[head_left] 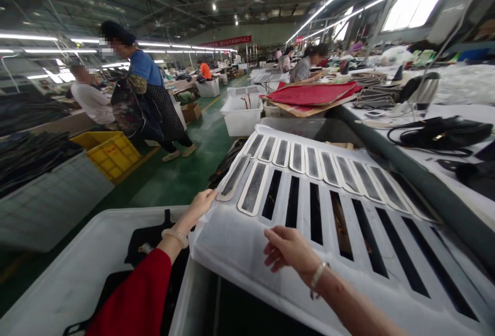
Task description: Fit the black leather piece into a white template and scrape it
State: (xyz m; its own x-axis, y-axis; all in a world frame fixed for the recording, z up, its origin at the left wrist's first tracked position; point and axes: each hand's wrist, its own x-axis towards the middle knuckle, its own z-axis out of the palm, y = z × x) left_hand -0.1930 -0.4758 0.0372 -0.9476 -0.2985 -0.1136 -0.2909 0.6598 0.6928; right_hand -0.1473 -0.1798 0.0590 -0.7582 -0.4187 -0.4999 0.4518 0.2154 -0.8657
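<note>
A large white slotted plastic tray (228,238) slants across the bins in front of me. Rounded, pale-edged strips with dark grey middles (297,158) line its far row. Two more lie in the nearer row at the left: one strip (253,189) lies flat, the outermost strip (234,178) is slightly askew. My left hand (203,204) is closed at the tray's left edge, fingertips against the outermost strip's lower end; its fingers are partly hidden. Over the tray's near part hovers my right hand (290,251), holding nothing, fingers loosely bent and apart. Dark open slots show beyond it.
A white bin (127,214) with black pieces stands at lower left. The worktable (406,158) at right carries a black bag (441,134) and wire frames. Red sheets (313,93) lie ahead. A person (149,83) stands in the left aisle near a yellow crate (110,153).
</note>
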